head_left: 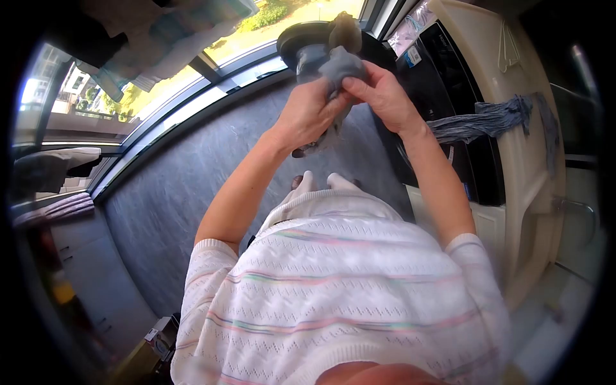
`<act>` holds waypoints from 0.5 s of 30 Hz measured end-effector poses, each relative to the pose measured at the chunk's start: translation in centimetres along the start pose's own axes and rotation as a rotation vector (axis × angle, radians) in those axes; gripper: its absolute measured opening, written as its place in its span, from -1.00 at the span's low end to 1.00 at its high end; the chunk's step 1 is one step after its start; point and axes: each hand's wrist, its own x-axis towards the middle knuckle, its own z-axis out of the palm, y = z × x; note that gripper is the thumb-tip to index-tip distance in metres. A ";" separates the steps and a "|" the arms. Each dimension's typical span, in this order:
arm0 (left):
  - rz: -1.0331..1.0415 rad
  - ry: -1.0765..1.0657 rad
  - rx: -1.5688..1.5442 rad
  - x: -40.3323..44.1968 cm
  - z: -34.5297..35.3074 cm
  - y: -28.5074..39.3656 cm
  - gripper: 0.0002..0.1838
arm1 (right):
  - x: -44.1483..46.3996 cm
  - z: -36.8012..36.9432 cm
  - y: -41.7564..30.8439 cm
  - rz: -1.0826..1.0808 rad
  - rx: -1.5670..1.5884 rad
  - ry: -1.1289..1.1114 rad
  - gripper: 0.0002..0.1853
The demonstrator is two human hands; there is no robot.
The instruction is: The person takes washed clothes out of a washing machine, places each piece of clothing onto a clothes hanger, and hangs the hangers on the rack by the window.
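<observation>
Bunched grey cloth (342, 67) is held between my two hands at the top centre, in front of a dark round object (292, 40). My left hand (310, 109) is closed round the cloth's left side. My right hand (384, 96) pinches it from the right, with the thumb pressed on it. The two hands nearly touch. Part of the cloth hangs below my fingers, and its lower end is partly hidden by my left hand.
A twisted grey cloth (478, 122) lies across the black appliance (471, 157) and the beige counter (523, 212) on the right. Windows run along the upper left, with clothes (154, 45) hanging there. White cabinets (96, 269) stand at the left.
</observation>
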 end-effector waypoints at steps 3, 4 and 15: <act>0.006 0.086 -0.078 -1.2 -0.3 -0.2 -0.59 | 0.4 -0.6 1.8 0.044 0.227 0.147 -0.75; 0.013 0.137 -0.160 -1.6 -0.6 -0.4 -0.60 | 0.3 -0.8 2.1 0.040 0.309 0.195 -0.78; -0.068 0.361 -0.606 -2.3 -8.2 -5.5 -0.81 | -1.6 -6.2 1.6 -0.078 0.169 0.346 -0.76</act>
